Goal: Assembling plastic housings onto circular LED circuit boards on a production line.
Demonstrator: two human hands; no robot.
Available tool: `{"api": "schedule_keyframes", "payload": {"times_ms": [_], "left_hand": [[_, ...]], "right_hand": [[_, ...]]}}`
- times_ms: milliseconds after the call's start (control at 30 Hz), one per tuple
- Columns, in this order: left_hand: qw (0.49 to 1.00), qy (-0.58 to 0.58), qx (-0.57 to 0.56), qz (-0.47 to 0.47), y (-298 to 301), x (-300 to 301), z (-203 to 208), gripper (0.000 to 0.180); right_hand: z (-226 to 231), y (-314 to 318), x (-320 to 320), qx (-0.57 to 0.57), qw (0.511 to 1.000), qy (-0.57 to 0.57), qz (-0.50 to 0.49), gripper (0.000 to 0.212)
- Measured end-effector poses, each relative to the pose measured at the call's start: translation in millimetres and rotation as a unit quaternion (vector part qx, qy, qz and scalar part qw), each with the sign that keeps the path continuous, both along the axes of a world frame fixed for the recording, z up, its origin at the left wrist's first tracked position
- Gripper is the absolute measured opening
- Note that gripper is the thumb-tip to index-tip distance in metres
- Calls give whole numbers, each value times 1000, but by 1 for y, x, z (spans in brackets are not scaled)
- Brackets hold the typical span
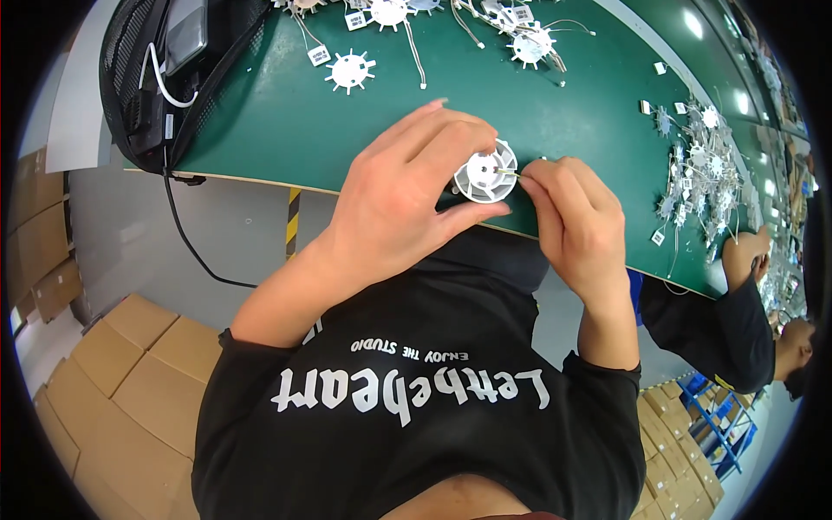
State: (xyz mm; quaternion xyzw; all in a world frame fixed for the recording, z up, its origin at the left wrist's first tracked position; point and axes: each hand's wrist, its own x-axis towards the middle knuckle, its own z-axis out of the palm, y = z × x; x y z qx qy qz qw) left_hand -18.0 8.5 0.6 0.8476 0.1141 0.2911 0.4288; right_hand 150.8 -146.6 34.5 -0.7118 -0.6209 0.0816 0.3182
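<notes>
Close to the table's near edge, my left hand [403, 178] grips a round white plastic part [475, 184] with spokes or blades inside its rim. The thumb lies along the near side and the fingers curl over the far side. To its right, my right hand [585, 212] is closed in a pinch on a thin light-coloured wire [508, 172] that runs to the middle of the round part. The fingertips stay just beside the rim. My left palm and part of the rim's left side are hidden.
White spoked discs with wires [350, 71] lie along the green table's [290, 121] far side. Another pile [698, 173] sits at the right, near a co-worker's hand [744, 257]. A black mesh basket [238, 56] holds devices and a white cable. Cardboard boxes [130, 373] stand below left.
</notes>
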Motion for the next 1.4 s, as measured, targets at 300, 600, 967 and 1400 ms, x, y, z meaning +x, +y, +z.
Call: {"api": "schedule_keyframes", "payload": {"times_ms": [300, 600, 967, 1400], "left_hand": [[999, -14, 27, 10, -5, -3, -1, 59], [993, -69, 90, 34, -4, 1, -3, 54], [836, -213, -505, -35, -17, -15, 21, 61], [717, -115, -656, -205, -4, -7, 18, 43]], "right_hand": [[17, 22, 4, -14, 999, -13, -34, 14], [12, 170, 7, -17, 985, -165, 52, 17], [69, 89, 9, 125, 990, -29, 53, 17], [37, 15, -3, 203, 976, 71, 40, 33]]}}
